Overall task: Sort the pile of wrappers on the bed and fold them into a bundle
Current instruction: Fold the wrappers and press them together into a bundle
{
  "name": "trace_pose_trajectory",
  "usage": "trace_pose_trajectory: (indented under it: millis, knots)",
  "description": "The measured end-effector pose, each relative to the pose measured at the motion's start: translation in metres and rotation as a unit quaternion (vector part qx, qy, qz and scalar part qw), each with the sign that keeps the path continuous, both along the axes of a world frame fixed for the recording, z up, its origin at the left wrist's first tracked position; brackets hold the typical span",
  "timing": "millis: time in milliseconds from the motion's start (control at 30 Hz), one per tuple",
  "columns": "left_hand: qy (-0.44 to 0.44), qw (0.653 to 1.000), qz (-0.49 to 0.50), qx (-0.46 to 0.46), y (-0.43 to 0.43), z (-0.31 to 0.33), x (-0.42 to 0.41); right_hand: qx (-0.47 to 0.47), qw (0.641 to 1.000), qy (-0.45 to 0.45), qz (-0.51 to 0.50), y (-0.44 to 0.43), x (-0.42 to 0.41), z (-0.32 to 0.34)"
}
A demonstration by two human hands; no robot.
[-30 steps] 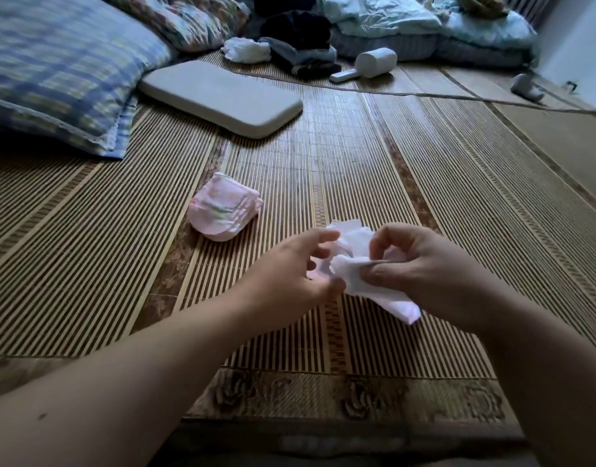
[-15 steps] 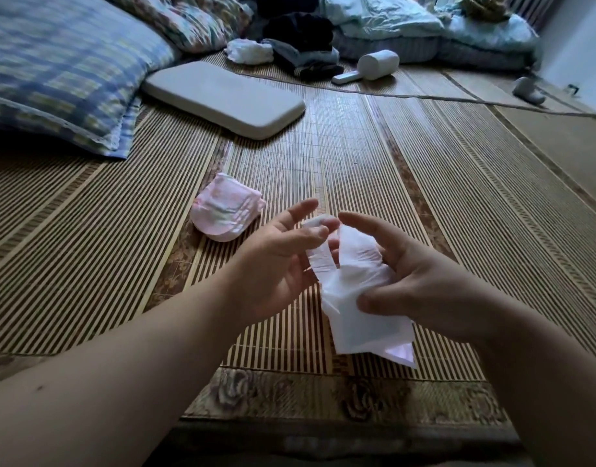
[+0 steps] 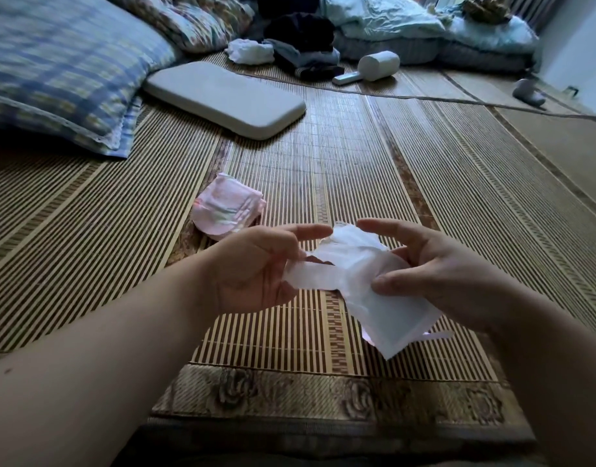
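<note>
A white crumpled wrapper (image 3: 360, 281) hangs spread between my two hands above the bamboo mat (image 3: 323, 156). My right hand (image 3: 441, 274) holds its middle, thumb on top and fingers behind. My left hand (image 3: 256, 267) holds the wrapper's left strip against its fingers, with the index finger stretched to the wrapper's top edge. The wrapper's lower end droops below my right hand. A pink folded bundle of wrappers (image 3: 227, 210) lies on the mat just beyond my left hand, apart from it.
A grey flat cushion (image 3: 225, 96) and a blue checked pillow (image 3: 54, 69) lie at the far left. A pile of clothes (image 3: 300, 38), a white cylinder (image 3: 379, 65) and folded bedding (image 3: 424, 28) line the far edge. The mat's patterned border (image 3: 323, 396) runs nearest me.
The wrapper was bunched between both hands, then opened out. Now it is stretched sideways, with my left hand drawing one strip to the left.
</note>
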State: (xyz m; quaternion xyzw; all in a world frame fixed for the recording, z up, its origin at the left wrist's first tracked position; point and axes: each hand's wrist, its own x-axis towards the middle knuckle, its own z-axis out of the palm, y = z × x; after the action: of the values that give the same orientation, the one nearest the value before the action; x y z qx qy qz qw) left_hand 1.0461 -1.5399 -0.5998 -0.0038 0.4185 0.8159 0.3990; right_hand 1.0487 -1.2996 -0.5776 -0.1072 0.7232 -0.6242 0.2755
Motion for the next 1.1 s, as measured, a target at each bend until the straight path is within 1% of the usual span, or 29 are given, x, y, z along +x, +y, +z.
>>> trace_pose_trajectory:
  millis: [33, 100, 167, 233, 267, 333, 367, 433, 500, 600, 667, 733, 833, 900, 967, 1033, 1100]
  knots:
    - [0.018, 0.999, 0.002, -0.030, 0.002, 0.000, 0.001, 0.000, 1.000, -0.002, 0.004, -0.001, 0.000, -0.001]
    - [0.066, 0.993, 0.054, -0.083, 0.006, 0.000, 0.002, 0.008, 1.000, -0.007, 0.012, -0.002, -0.001, -0.004]
    - [0.096, 0.983, 0.132, -0.080, 0.007, 0.002, 0.001, -0.004, 0.999, -0.035, 0.027, -0.003, -0.001, -0.007]
    - [0.100, 0.974, 0.196, -0.057, 0.004, 0.004, -0.001, -0.036, 0.993, -0.088, 0.064, -0.008, 0.001, -0.013]
    - [0.102, 0.969, 0.219, -0.050, 0.001, 0.004, -0.003, -0.027, 0.991, -0.093, 0.091, -0.012, 0.004, -0.017]
    - [0.115, 0.961, 0.247, -0.049, -0.006, 0.005, -0.006, 0.050, 0.989, -0.057, 0.129, -0.019, 0.008, -0.025]
    - [0.121, 0.957, 0.259, -0.046, -0.010, 0.005, -0.007, 0.081, 0.987, -0.045, 0.132, -0.021, 0.009, -0.028]
    - [0.113, 0.952, 0.284, -0.019, -0.016, 0.005, -0.009, 0.106, 0.986, -0.055, 0.113, -0.022, 0.008, -0.028]
    - [0.095, 0.948, 0.302, 0.018, -0.023, 0.005, -0.011, 0.100, 0.990, -0.070, 0.075, -0.016, 0.003, -0.024]
    - [0.091, 0.944, 0.311, 0.054, -0.033, 0.003, -0.011, 0.048, 0.995, -0.084, 0.033, 0.002, -0.007, -0.013]
    - [0.085, 0.944, 0.312, 0.062, -0.039, 0.001, -0.012, 0.013, 0.995, -0.095, 0.014, 0.013, -0.012, -0.008]
    - [0.074, 0.950, 0.303, 0.025, -0.044, 0.000, -0.012, 0.026, 0.994, -0.106, -0.004, 0.019, -0.016, -0.008]
    - [0.057, 0.955, 0.277, -0.091, -0.049, -0.004, -0.008, 0.103, 0.988, -0.109, -0.036, 0.016, -0.015, -0.018]
    - [0.048, 0.948, 0.270, -0.165, -0.050, -0.005, -0.003, 0.166, 0.981, -0.096, -0.039, 0.013, -0.013, -0.024]
    - [0.051, 0.939, 0.266, -0.214, -0.053, -0.004, 0.001, 0.207, 0.974, -0.084, -0.024, 0.012, -0.011, -0.027]
    - [0.047, 0.931, 0.267, -0.244, -0.057, -0.003, 0.004, 0.213, 0.974, -0.080, -0.005, 0.016, -0.010, -0.025]
    - [0.044, 0.925, 0.269, -0.266, -0.060, -0.003, 0.006, 0.203, 0.974, -0.100, 0.020, 0.024, -0.011, -0.022]
